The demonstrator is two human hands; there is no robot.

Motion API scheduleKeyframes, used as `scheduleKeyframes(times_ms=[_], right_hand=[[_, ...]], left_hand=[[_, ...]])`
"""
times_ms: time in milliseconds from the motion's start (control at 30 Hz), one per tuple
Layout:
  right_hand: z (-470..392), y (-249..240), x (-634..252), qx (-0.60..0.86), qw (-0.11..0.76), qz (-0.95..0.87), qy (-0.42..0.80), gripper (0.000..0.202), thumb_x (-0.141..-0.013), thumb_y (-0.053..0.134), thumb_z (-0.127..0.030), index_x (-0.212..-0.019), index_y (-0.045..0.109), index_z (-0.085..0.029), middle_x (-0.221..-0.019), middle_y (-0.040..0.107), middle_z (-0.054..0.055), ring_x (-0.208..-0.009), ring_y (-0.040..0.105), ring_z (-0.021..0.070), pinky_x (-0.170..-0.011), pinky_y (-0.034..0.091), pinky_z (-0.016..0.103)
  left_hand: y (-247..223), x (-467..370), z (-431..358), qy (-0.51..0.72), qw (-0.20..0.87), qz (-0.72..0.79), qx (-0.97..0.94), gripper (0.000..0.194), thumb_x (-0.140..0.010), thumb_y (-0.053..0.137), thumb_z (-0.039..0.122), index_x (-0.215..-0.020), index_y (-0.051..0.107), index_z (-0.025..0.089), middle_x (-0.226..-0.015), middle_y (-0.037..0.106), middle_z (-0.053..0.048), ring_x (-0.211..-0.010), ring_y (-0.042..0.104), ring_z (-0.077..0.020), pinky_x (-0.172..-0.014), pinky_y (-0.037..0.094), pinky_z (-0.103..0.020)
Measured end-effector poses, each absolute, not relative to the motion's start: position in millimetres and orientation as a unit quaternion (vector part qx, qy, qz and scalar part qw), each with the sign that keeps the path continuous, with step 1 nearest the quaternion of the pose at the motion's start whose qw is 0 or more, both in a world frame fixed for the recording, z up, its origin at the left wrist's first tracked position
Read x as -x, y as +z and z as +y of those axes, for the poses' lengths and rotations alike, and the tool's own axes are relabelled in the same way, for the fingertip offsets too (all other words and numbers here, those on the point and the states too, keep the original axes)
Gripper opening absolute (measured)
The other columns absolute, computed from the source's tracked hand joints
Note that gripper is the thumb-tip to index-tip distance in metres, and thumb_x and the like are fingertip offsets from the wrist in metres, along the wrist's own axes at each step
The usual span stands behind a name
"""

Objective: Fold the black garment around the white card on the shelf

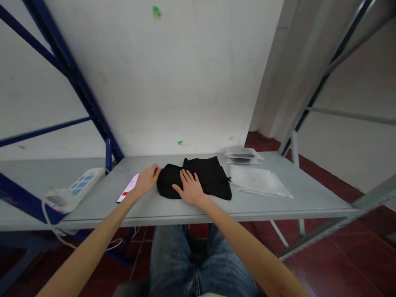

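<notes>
A black cloth garment (pixel 213 177) lies on the grey table, its left part folded over into a rounded bundle. My right hand (pixel 191 189) rests flat on the middle of it, fingers spread. At the garment's left edge, my left hand (pixel 149 177) has its fingers bent together and closed on the fabric. The exact kind of garment cannot be made out. Just left of that hand lies a phone (pixel 131 184) with a lit screen, partly covered by my left wrist.
Flat translucent plastic bags (pixel 260 180) lie right of the garment, with a stack of filled packets (pixel 243 154) behind them. A white power strip (pixel 85 184) with a cable sits at the left. Blue metal frame posts (pixel 83 93) and a white wall (pixel 173 82) bound the table (pixel 309 194).
</notes>
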State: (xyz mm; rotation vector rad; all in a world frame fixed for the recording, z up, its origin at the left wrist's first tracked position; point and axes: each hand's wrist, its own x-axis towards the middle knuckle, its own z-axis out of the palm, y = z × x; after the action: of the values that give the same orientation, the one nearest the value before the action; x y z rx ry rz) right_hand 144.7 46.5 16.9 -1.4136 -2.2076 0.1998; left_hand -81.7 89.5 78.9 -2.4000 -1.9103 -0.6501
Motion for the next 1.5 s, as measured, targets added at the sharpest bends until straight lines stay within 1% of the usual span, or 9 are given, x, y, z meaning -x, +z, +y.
scheduleKeyframes(times_ms=[200,333,433,700,833,1033,1200,1333,1500], right_hand=[[46,13,-145,0.516,0.254,-0.815,0.067,0.093,-0.101,0.035,-0.074,-0.163,0.03,-0.005,-0.168,0.031,0.022,-0.158,0.024,0.0357,-0.128,0.012,0.06],[44,18,-143,0.529,0.239,-0.813,0.054,0.092,-0.101,0.037,-0.071,-0.16,0.034,-0.001,-0.166,0.033,0.024,-0.157,0.025,0.0358,-0.128,0.013,0.058],[30,23,-147,0.549,0.229,-0.804,0.029,0.081,-0.104,0.041,-0.06,-0.155,0.042,0.003,-0.162,0.04,0.026,-0.157,0.027,0.0355,-0.129,0.014,0.054],[-28,33,-203,0.623,0.277,-0.732,-0.01,0.047,-0.103,0.042,-0.02,-0.146,0.058,-0.007,-0.147,0.062,0.016,-0.147,0.046,0.0271,-0.124,0.03,0.042],[-26,44,-231,0.671,0.295,-0.68,0.005,0.043,-0.105,0.038,-0.017,-0.136,0.067,-0.013,-0.132,0.072,0.014,-0.126,0.064,0.0241,-0.107,0.048,0.035],[-3,84,-230,0.66,0.328,-0.676,-0.021,0.039,-0.104,0.043,-0.02,-0.134,0.066,-0.013,-0.128,0.072,0.013,-0.119,0.065,0.0241,-0.102,0.049,0.033],[20,102,-172,0.656,0.238,-0.717,-0.013,0.038,-0.105,0.05,-0.037,-0.132,0.064,-0.013,-0.121,0.071,0.017,-0.111,0.067,0.0283,-0.092,0.054,0.036],[45,97,-124,0.68,0.147,-0.718,-0.019,0.071,-0.099,0.061,-0.052,-0.149,0.047,-0.003,-0.125,0.065,0.028,-0.108,0.067,0.0336,-0.083,0.058,0.042],[65,93,-107,0.707,0.089,-0.701,0.024,0.074,-0.096,0.065,-0.035,-0.156,0.037,0.001,-0.125,0.064,0.031,-0.105,0.069,0.0348,-0.067,0.061,0.041]], left_hand=[[104,46,109,-0.316,-0.176,-0.632,0.685,0.026,-0.096,0.05,0.044,-0.09,0.06,0.021,-0.072,0.069,-0.001,-0.06,0.067,-0.0195,-0.062,0.051,-0.03],[120,-4,112,-0.333,-0.12,-0.6,0.717,0.021,-0.096,0.057,0.038,-0.091,0.064,0.02,-0.081,0.076,-0.005,-0.072,0.072,-0.0207,-0.07,0.053,-0.03],[124,-42,108,-0.287,-0.023,-0.608,0.74,0.015,-0.096,0.059,0.033,-0.096,0.067,0.02,-0.092,0.077,-0.008,-0.092,0.073,-0.0242,-0.079,0.052,-0.031],[80,-114,80,-0.209,-0.023,-0.568,0.796,0.02,-0.103,0.053,0.033,-0.117,0.06,0.02,-0.108,0.073,-0.011,-0.101,0.071,-0.0265,-0.084,0.052,-0.035],[50,-124,69,-0.319,-0.082,-0.573,0.75,0.026,-0.1,0.058,0.036,-0.121,0.054,0.02,-0.112,0.069,-0.009,-0.1,0.07,-0.0236,-0.08,0.053,-0.033],[58,-94,49,-0.518,-0.126,-0.496,0.685,0.036,-0.087,0.068,0.02,-0.117,0.049,0.022,-0.11,0.065,-0.005,-0.091,0.068,-0.0183,-0.081,0.055,-0.033],[66,-39,29,-0.618,-0.084,-0.559,0.546,0.028,-0.081,0.057,0.007,-0.101,0.046,0.024,-0.093,0.063,-0.001,-0.085,0.068,-0.019,-0.082,0.055,-0.035],[46,-11,20,-0.612,-0.112,-0.578,0.528,0.03,-0.08,0.059,0.007,-0.101,0.045,0.023,-0.091,0.061,0.0,-0.078,0.066,-0.0177,-0.075,0.055,-0.034],[25,-3,11,-0.574,-0.115,-0.596,0.55,0.035,-0.08,0.06,0.006,-0.106,0.046,0.022,-0.094,0.06,0.001,-0.072,0.064,-0.0145,-0.07,0.054,-0.032]])
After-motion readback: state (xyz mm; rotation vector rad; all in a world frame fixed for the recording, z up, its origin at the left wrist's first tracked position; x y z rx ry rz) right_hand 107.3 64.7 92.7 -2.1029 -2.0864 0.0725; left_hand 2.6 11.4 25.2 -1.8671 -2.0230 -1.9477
